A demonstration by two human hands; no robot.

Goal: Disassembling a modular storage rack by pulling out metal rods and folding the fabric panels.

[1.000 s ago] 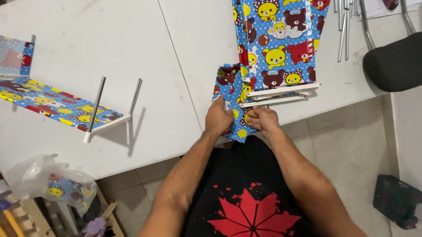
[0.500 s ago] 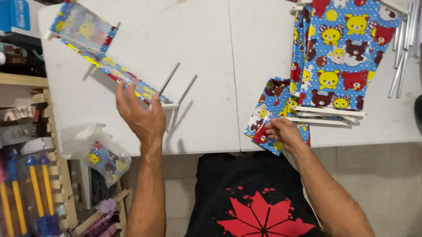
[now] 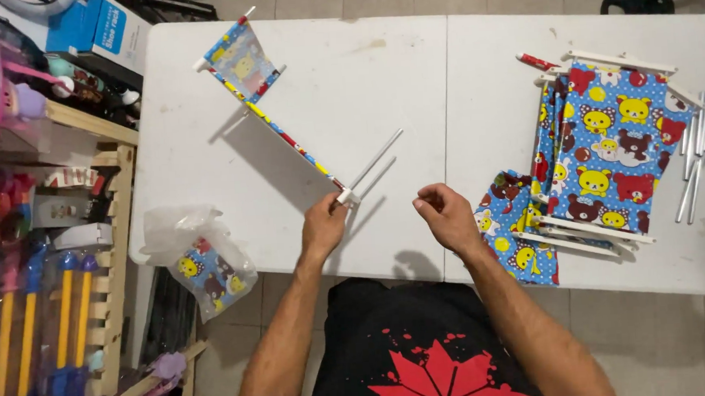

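Your left hand [image 3: 322, 228] pinches the frame [image 3: 283, 133] at its corner, mid-counter [image 3: 412, 105]; right hand [image 3: 445, 217] loosely curled, holding nothing

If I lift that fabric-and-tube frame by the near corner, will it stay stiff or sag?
The frame is thin white tubes with a printed cloth panel, so probably light. The left hand grips only one corner joint, so the long side may swing or flex. The cloth would likely flop.

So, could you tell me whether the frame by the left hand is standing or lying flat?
Standing: the frame casts a shadow on the table; left hand grips its corner.
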